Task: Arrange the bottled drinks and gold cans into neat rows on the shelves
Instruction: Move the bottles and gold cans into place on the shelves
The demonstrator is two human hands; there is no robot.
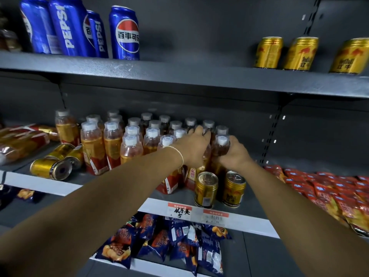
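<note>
Several amber bottled drinks (113, 143) with white caps and red-gold labels stand in rows on the middle shelf (60, 185). My left hand (194, 148) rests over a bottle at the right end of the rows, fingers curled around its neck. My right hand (233, 151) grips the neighbouring bottle (222, 143) just below its cap. Two gold cans (206, 189) stand upright in front of my hands near the shelf edge. Three gold cans (51, 168) lie on their sides at the left. Three more gold cans (300, 53) stand on the upper shelf at right.
Blue Pepsi cans (123, 34) stand on the upper shelf's left. Red snack packets (329, 191) fill the middle shelf's right side, red-gold packs (20, 140) lie at far left. Blue chip bags (175, 238) lie on the lower shelf. Price tags (179, 211) sit on the shelf lip.
</note>
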